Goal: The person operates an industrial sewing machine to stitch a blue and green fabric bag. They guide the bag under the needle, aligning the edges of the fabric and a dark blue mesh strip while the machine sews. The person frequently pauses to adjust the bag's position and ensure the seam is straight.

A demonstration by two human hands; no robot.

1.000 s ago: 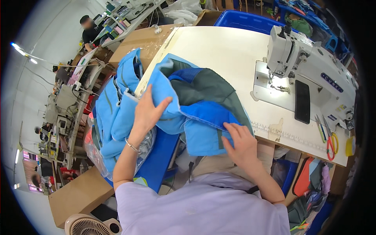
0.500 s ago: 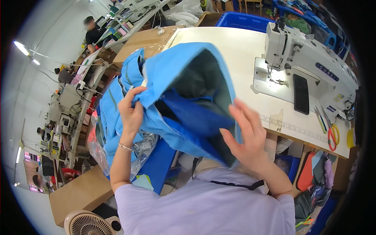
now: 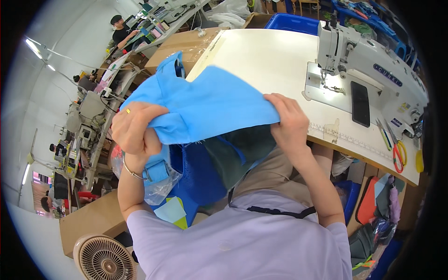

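Observation:
My left hand is closed round the gathered left part of a light-blue fabric piece, and my right hand pinches its right edge, holding it up and spread over the front-left corner of the table. Dark green and royal-blue layers hang beneath it. More light-blue sewn fabric lies behind, by a clear plastic bag. To the right stands a white sewing machine with a black phone beside its needle plate and scissors near the front edge.
A white tabletop adjoins a cardboard sheet. Behind are a blue bin and a person at another bench. A fan stands lower left, with fabric scraps lower right.
The piece was opened showing its dark inside and is now turned with the light-blue face up. My left hand moved left, and my right hand rose and closed on the edge.

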